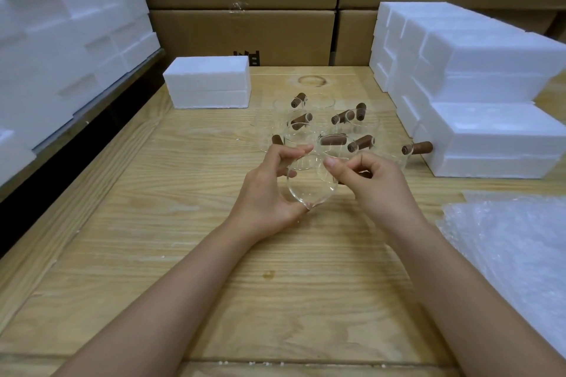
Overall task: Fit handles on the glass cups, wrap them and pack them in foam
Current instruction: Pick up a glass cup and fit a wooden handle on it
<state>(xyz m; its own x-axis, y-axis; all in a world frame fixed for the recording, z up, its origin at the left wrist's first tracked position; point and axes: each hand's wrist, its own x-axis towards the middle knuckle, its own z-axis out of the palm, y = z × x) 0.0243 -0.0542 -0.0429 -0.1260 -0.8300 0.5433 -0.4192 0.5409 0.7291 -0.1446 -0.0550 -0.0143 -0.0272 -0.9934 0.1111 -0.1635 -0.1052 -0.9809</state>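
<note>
My left hand [269,190] grips a clear glass cup [309,184] above the wooden table [183,254], thumb at its lower edge and fingers over its far rim. My right hand [373,180] touches the cup's right side, with its thumb on the rim and its fingers curled around something dark that I cannot make out. Behind the hands stand several glass cups with brown wooden handles [333,140], and one more handled cup [417,148] sits beside the foam at the right.
A white foam box [208,82] stands at the back left of the table. Stacked foam boxes [477,86] fill the right side, more foam [61,24] the left. Bubble wrap [514,248] lies at the right edge. Cardboard cartons [245,24] line the back.
</note>
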